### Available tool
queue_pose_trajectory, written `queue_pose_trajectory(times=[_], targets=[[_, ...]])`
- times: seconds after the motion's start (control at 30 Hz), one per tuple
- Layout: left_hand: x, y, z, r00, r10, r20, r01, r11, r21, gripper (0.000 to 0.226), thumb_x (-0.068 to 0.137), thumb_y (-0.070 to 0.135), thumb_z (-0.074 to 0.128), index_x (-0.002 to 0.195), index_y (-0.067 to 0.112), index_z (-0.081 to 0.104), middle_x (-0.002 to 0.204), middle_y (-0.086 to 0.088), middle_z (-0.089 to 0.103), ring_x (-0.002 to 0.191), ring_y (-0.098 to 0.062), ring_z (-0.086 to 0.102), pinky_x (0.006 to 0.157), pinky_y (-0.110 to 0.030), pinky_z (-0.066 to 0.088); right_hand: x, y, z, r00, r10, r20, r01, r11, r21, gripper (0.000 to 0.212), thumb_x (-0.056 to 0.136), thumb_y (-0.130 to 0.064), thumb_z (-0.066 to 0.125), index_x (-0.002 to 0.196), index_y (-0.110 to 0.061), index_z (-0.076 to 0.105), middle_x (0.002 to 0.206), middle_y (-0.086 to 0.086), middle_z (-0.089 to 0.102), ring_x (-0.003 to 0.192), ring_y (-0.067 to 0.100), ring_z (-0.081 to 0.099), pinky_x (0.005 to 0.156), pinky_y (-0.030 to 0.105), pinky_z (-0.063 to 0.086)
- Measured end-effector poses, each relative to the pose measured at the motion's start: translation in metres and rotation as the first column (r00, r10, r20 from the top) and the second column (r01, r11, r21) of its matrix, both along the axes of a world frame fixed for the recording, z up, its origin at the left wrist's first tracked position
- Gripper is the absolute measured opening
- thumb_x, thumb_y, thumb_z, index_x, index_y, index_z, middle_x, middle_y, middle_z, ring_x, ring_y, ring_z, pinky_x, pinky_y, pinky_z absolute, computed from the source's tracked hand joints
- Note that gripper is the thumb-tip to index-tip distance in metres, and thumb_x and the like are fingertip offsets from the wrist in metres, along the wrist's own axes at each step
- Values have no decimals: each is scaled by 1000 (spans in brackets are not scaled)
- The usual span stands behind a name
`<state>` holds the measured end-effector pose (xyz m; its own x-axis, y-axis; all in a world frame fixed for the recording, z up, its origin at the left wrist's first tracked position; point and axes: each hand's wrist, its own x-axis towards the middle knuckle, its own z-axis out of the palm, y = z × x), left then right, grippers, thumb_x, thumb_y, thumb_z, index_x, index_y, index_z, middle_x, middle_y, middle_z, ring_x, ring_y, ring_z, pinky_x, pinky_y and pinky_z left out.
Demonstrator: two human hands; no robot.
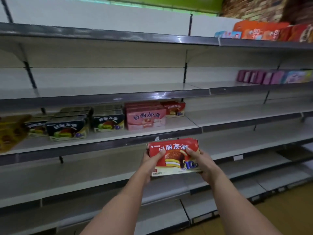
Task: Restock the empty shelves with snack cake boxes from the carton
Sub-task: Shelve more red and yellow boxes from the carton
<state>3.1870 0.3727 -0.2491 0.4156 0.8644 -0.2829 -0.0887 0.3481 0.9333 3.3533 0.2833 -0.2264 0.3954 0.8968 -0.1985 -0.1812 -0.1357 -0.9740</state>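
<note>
Red snack cake boxes (pixel 174 156), a small stack, held between both hands in front of the shelf edge (pixel 101 146). Left hand (pixel 153 161) grips the left side, right hand (pixel 201 162) grips the right, thumbs on the front face.

Dim, even light; soft blur, edges bowed.

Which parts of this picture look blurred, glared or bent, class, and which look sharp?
Head view: sharpest on the red box held in both hands; orange boxes top right and the yellow packs far left are smeared; glare streaks the shelf edge; wide-angle lens bows the shelves.
</note>
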Motion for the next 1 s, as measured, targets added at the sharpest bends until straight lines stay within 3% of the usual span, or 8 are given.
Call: queue_pose_trajectory(times=[0.07,0.2,0.33,0.43,0.5,0.63,0.83,1.0], targets=[[19,16,-2,999,-35,0,35,999,1,57,79,31,74,127,22,43,106,-14,70,84,-31,71,67,-39,59,14,13,3,995,-19,94,21,1000,-14,54,80,-41,67,121,-10,51,109,11,66,107,28,58,103,44,37],[50,50,3,991,-96,-92,107,988,116,63,81,42,69,134,24,40,120,-6,65,107,-28,63,98,-51,47,47,42,5,962,-4,272,39,992,-124,37,93,-43,53,115,-13,50,107,6,57,111,28,51,101,44,35],[81,77,16,985,-41,-167,80,970,231,75,88,42,61,145,22,17,137,-11,52,120,-32,54,104,-53,40,74,72,16,955,42,295,3,989,-149,40,91,-35,58,123,-12,49,117,7,59,104,24,53,92,38,38],[99,95,23,983,-3,-184,51,966,252,70,86,37,66,133,19,17,130,-11,53,114,-32,58,103,-50,43,98,91,26,941,116,319,-68,985,-157,30,86,-12,66,113,-17,52,114,6,61,100,21,55,91,38,39],[112,108,29,980,-19,-199,69,967,247,64,83,20,72,120,24,20,118,-5,56,103,-25,61,93,-40,49,114,105,30,933,109,344,-56,986,-160,24,86,-5,65,102,-18,54,108,6,62,101,21,56,92,40,40],[142,131,37,968,-23,-251,92,959,268,76,79,-11,61,136,20,20,107,-3,55,88,-15,58,62,-24,48,149,135,29,936,-4,351,47,992,-115,52,82,2,67,125,-10,40,117,9,55,109,22,53,91,38,41],[201,154,27,928,178,-327,-21,902,431,72,83,-13,56,141,20,31,124,-6,55,102,-16,52,88,-33,48,207,179,20,860,9,511,32,997,-72,67,73,-3,77,129,-15,41,120,5,59,115,24,56,98,46,48],[246,168,24,879,363,-310,-166,841,515,57,89,-5,53,138,18,39,118,-2,57,97,-14,54,87,-31,47,248,211,11,732,80,677,8,992,-127,58,79,-21,75,128,-19,45,122,5,60,113,25,58,97,46,47]])
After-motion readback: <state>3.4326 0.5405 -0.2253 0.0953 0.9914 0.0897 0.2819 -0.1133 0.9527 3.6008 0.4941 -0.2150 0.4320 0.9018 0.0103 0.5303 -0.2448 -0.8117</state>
